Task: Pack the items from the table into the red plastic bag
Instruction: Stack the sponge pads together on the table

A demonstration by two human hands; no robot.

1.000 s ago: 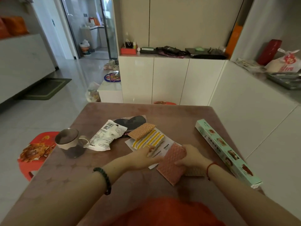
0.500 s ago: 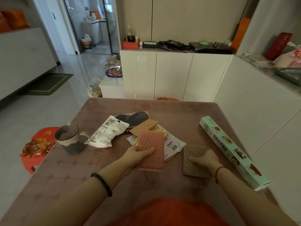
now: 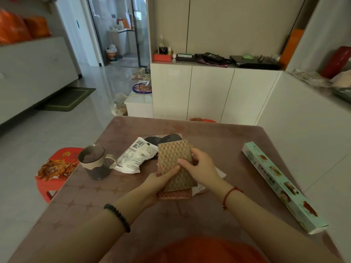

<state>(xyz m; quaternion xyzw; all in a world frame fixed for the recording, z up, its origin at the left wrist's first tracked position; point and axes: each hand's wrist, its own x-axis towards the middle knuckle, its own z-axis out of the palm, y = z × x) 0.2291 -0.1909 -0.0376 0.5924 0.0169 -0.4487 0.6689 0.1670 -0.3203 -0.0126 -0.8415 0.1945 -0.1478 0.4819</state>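
A brown scouring pad lies on top of a pink scouring pad, both lifted above the table. My left hand grips the stack from the left, thumb on top. My right hand holds the brown pad's right edge. Behind the pads lie a white packet and a dark packet. A long green box rests along the table's right side. Red plastic, which may be the bag, shows at the bottom edge.
A mug stands at the table's left. A red stool sits on the floor to the left. White cabinets stand beyond the table, a white counter to its right.
My right hand lifted the brown pad off the table and laid it on the pink pad held by my left hand. Both hands now meet above the table's middle.
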